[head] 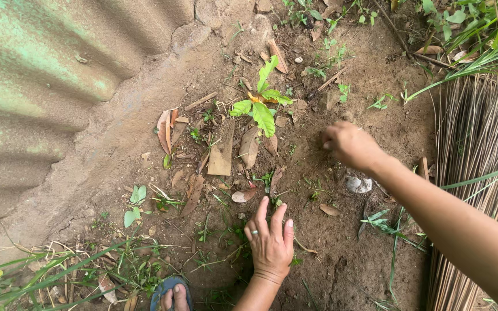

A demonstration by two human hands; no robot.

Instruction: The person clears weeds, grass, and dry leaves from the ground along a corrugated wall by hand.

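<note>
the left hand [271,242] lies flat, fingers spread, on the soil among small weeds [266,179], holding nothing. the right hand [350,145] curls closed near the seedling [260,103]; whether its grip pinches anything, i cannot tell.

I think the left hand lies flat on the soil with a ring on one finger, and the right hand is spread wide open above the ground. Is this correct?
Not quite. In the head view the right hand is curled closed, not spread open. The left hand does lie flat on the soil, fingers extended, wearing a ring.
</note>
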